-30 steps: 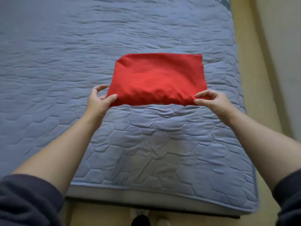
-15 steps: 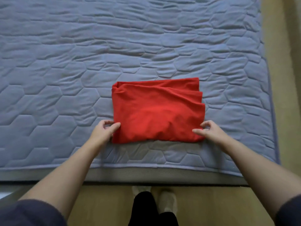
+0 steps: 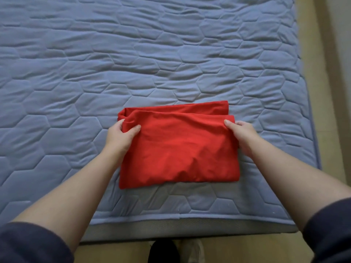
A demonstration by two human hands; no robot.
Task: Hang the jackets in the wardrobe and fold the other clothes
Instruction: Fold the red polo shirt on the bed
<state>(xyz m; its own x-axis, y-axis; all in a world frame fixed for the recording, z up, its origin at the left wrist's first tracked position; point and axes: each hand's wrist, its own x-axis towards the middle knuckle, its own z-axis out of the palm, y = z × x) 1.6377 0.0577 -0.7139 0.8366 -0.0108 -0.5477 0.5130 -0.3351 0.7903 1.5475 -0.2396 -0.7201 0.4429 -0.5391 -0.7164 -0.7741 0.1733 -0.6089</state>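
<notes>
A red garment lies folded into a rectangle on the blue quilted mattress, near its front edge. My left hand grips the garment's left side near the far corner, thumb on top and fingers curled round the edge. On the right side my right hand holds the upper layer near the far right corner, thumb on the cloth. Several folded layers show along the far edge.
The mattress front edge runs just below the garment, with wooden floor and my feet under it. At the right the mattress ends beside a strip of floor and a wall.
Both hands have moved from the garment's near corners up its sides to the far corners and now grip there. The garment sits closer to the mattress front edge in the view.
</notes>
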